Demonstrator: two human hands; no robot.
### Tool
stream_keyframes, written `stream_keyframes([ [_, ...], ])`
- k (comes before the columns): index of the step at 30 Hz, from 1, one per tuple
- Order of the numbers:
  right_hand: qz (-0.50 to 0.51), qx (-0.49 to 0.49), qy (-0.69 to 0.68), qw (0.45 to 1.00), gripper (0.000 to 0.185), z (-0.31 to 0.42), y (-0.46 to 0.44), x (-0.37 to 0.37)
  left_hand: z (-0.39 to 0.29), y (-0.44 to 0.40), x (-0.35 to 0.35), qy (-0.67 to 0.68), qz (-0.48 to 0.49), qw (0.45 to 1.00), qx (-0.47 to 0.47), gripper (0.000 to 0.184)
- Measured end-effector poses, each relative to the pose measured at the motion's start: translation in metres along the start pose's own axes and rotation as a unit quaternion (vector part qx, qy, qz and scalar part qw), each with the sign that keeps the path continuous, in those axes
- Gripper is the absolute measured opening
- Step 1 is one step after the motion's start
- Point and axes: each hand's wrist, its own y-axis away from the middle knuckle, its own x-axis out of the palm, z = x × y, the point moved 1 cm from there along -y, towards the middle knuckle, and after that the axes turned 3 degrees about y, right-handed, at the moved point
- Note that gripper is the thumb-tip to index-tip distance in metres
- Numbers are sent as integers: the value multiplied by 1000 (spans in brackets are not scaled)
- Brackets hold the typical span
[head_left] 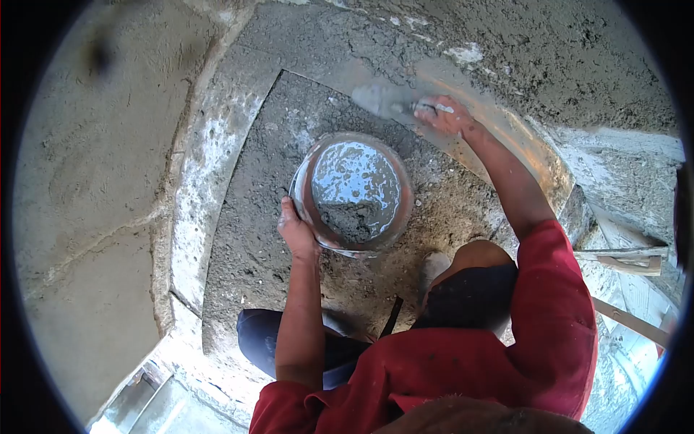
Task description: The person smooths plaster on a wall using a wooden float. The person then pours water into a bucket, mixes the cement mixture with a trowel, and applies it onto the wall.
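A round bucket (406, 189) holds wet grey mortar (356, 181) with a shiny, watery surface. My left hand (296, 230) is closed on the bucket's near left side, thumb up by the rim. Beyond the bucket, to the right, my right hand (444, 116) is wrapped round the handle of a trowel (377, 100). The trowel's blade points left and is smeared by motion. It lies over the grey mortar along the base of the wall; whether it touches the surface I cannot tell.
Rough mortar covers the wall (571, 58) at the upper right. Smoother plaster (101, 173) spans the left, bordered by a pale, splattered strip (210, 159). Mortar crumbs lie on the ground (246, 246) around the bucket. Wooden pieces (629, 262) stick out at the right.
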Motion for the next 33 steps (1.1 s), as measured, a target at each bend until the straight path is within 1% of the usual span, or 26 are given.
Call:
stream_keyframes([
  [2,75,150,-71,983,48,6,-21,-25,-1,3,0,3,-2,1000,-7,49],
  [5,34,261,-1,965,57,-29,-63,-7,6,-5,-9,-26,18,1000,-2,54],
  [6,21,297,23,954,60,-29,-70,-11,5,-6,-8,-31,17,999,-2,54],
  [9,8,288,35,957,62,-20,-60,-20,3,-2,-6,-32,10,999,5,52],
  [12,-15,250,41,967,62,-5,-35,-49,1,1,-1,-18,-7,999,26,48],
  [15,-17,184,55,981,58,6,-16,-95,-3,6,4,-28,-18,999,26,45],
  [17,-82,99,100,987,49,10,-1,-115,-3,6,1,-67,-28,997,36,42],
  [18,-67,90,97,989,46,29,9,-128,-2,5,-2,-93,-35,994,44,41],
  [20,-50,68,95,992,41,80,30,-177,-4,7,2,-46,-7,996,70,42],
  [23,41,32,138,989,38,158,52,-217,4,-3,3,4,-18,997,77,43],
  [24,68,7,188,980,33,178,57,-219,9,-9,-1,-1,-3,998,70,44],
  [27,122,-145,303,934,33,235,59,-206,4,-4,4,40,-7,997,64,45],
  [29,138,-159,320,924,28,267,56,-179,6,-8,1,19,9,998,51,42],
  [31,123,-205,336,911,25,271,47,-132,4,-1,-3,3,19,999,32,41],
  [33,199,-203,398,872,27,322,59,-128,-6,2,-3,-7,21,1000,14,41],
])
